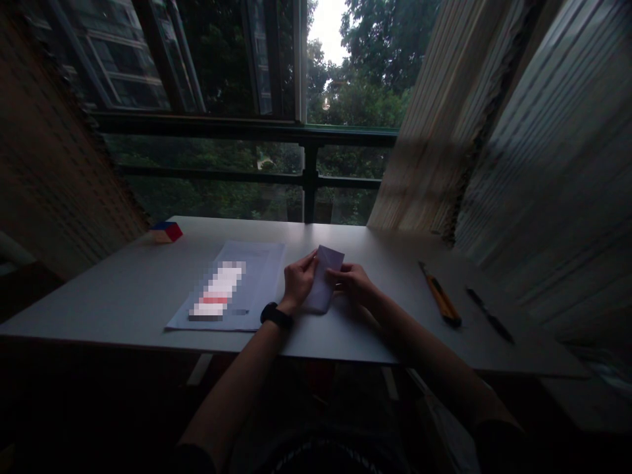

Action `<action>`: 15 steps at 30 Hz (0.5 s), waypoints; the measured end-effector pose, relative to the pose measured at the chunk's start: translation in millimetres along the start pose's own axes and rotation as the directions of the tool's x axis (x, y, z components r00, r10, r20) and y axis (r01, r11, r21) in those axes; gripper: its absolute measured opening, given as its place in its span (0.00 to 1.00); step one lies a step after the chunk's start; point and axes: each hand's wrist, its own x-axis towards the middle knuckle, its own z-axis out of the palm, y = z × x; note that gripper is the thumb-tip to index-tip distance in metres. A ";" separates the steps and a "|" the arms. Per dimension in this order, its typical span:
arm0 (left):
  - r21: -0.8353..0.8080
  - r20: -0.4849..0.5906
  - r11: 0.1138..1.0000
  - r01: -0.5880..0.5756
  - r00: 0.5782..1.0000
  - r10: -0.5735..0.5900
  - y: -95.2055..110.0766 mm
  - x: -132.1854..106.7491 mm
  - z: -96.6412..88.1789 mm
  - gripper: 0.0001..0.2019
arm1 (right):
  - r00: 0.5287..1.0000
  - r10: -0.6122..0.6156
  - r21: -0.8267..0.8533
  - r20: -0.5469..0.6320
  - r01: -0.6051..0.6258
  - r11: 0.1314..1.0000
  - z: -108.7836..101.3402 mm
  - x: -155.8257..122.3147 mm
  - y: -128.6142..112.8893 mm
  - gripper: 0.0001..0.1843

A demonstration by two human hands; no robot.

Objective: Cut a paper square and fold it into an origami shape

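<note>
- Taking the folded paper (pixel 323 284) as the clock's centre, with 12 toward the window (pixel 237 155): parts of its left and right edges hide behind fingers, and whether its lower end touches the tabletop (pixel 375 247) or hangs just above is hard to tell.
- A block of mosaic covers the print on the white sheet (pixel 264 280) at 9 o'clock; whether more sheets lie beneath it is unclear. Below the tabletop, at 6, nearly everything sinks into darkness.
- Two hands, both clamped on the one folded paper — the left hand (pixel 299 280) pinching its left side, the right hand (pixel 354 282) gripping its right side, thumb on the front.
- One dark wristband (pixel 276 315) on the left wrist; one coloured cube (pixel 166 232) toward 10; one yellow cutter (pixel 441 296) at 3; one dark pen (pixel 490 315) just past it, between 3 and 4.
- The near edge runs under the forearms at 6, the white sheet's lower border close to it. Bare surface lies at 12 up to the far edge — and at 3, between right hand and cutter.
</note>
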 end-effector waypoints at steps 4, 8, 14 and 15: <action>0.002 -0.007 1.000 -0.025 1.000 0.025 4.0 -2.0 1.0 0.13 | 0.988 -0.110 0.005 -0.111 0.111 0.994 3.9 1.8 -0.4 0.19; 0.016 -0.026 0.999 -0.047 0.999 0.048 6.2 -2.6 1.8 0.13 | 0.979 -0.135 0.025 -0.152 0.140 0.990 7.1 2.3 0.1 0.20; 0.029 -0.030 0.997 -0.071 0.997 0.072 2.4 -2.0 1.5 0.14 | 0.976 -0.160 0.035 -0.147 0.167 0.985 10.0 0.8 -0.2 0.23; 0.026 -0.031 0.997 -0.075 0.997 0.075 1.6 -1.8 1.4 0.14 | 0.974 -0.170 0.025 -0.150 0.175 0.984 9.9 0.6 -0.6 0.23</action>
